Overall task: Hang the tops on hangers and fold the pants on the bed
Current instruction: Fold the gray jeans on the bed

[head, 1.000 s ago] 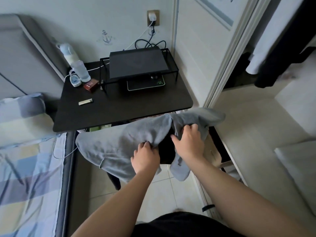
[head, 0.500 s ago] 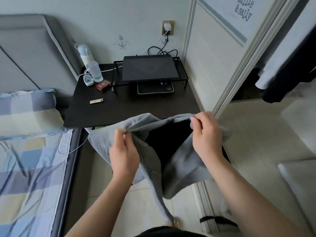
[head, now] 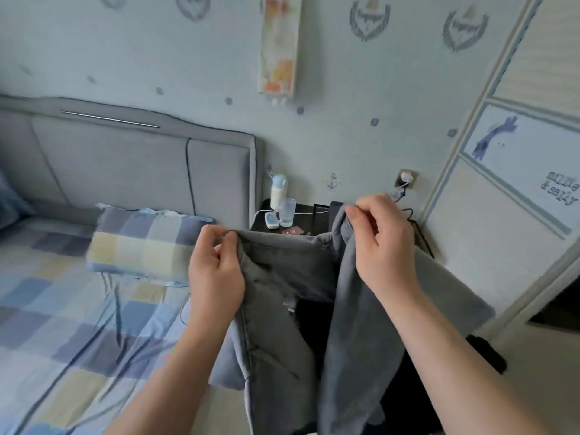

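Landmark: bed point(head: 62, 324), with a checked sheet in blue, yellow and grey.
Grey garment point(head: 282, 356): held up in the air just beside the bed, off the mattress, near the head end. It hangs down from its top edge. The top edge is spread between the two hands and sags slightly in the middle. A long seam runs down the panel nearest the bed. The lower part leaves the view at the bottom.
Left hand point(head: 216, 277): at the corner of the garment nearest the bed. Thumb and forefinger are clamped on the top edge; the other fingers are curled in.
Right hand point(head: 383, 246): at the corner of the garment farther from the bed, held a little higher than the left. Thumb and forefinger are pinched on the top edge; the other fingers are curled behind the cloth.
Pillow point(head: 141, 243): checked, lying on the bed at the head end, near the side where the garment hangs.
Headboard point(head: 125, 164): grey, padded, upright at the head of the bed.
Nightstand point(head: 303, 219): dark, just beside the head of the bed, partly hidden by the garment.
Bottle point(head: 277, 191): white and pale blue, upright on the nightstand, at the corner nearest the bed.
Glass point(head: 287, 211): clear, upright, just beside the bottle on the side away from the bed.
Wardrobe door point(head: 502, 230): pale, panelled, well apart from the bed, beyond the nightstand.
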Demonstrator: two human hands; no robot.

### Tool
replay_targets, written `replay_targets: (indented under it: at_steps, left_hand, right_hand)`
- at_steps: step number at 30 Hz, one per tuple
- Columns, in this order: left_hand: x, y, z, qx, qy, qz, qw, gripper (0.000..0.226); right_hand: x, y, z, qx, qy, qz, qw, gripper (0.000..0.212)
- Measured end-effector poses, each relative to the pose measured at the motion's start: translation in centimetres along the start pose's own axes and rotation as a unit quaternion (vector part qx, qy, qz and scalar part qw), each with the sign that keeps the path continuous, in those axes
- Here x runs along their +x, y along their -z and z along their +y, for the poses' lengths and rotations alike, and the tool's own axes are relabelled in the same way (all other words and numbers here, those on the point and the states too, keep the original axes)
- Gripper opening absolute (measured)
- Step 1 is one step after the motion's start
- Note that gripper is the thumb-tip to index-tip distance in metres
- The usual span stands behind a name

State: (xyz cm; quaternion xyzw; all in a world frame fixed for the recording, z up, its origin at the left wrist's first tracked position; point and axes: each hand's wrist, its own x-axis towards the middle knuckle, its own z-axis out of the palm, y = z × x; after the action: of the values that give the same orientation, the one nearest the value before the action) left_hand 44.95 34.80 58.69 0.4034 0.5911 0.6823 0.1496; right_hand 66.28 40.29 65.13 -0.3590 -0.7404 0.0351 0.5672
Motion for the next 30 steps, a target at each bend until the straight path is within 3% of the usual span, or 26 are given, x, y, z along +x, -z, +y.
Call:
replay_targets:
  at_steps: [5,11,14,17,18,20,23,25,27,30]
  left_hand:
    - [3.8,12.2,-0.9,0.022,-0.006,0.057,0.998,0.025]
    - [6.8,26.5,-0.4,0.048,-0.011,0.144,0.988,0.02]
    - [7.3,32.8,-0.8,0.051,0.028,0.19,0.98,0.024]
    - [7.0,38.0,-3.1,0.045,0.104,0.239,0.964,0.02]
    - [6.8,39.5,-4.3,0.05,0.134,0.255,0.956,0.02]
    - [6.0,41.8,-7.2,0.054,0.202,0.279,0.937,0.019]
    - [4.0,44.3,-12.2,0.034,0.317,0.286,0.904,0.022]
    - [2.4,45.8,-14.7,-0.008,0.389,0.298,0.872,0.024]
    - [1.2,47.5,-16.3,-0.055,0.429,0.325,0.841,0.021]
    - [0.5,50.0,-17.4,-0.133,0.441,0.381,0.802,0.021]
  right_hand:
    - [1.7,-9.8,-8.3,0.066,0.056,-0.007,0.996,0.015]
    - [1.6,-22.0,-17.7,0.181,0.059,-0.053,0.98,0.017]
    - [0.0,-28.4,-21.5,0.234,0.019,-0.102,0.967,0.017]
    - [-3.9,-34.2,-24.9,0.267,-0.053,-0.206,0.94,0.007]
    - [-5.9,-35.8,-25.9,0.288,-0.071,-0.266,0.917,0.004]
    - [-10.8,-37.9,-27.6,0.321,-0.094,-0.414,0.846,0.028]
    - [-18.8,-39.5,-29.0,0.347,-0.116,-0.631,0.684,0.057]
    - [-23.5,-40.8,-28.9,0.329,-0.129,-0.725,0.592,0.07]
    - [-26.9,-42.4,-28.7,0.292,-0.138,-0.767,0.554,0.073]
    - [-29.5,-45.4,-29.4,0.219,-0.127,-0.794,0.553,0.079]
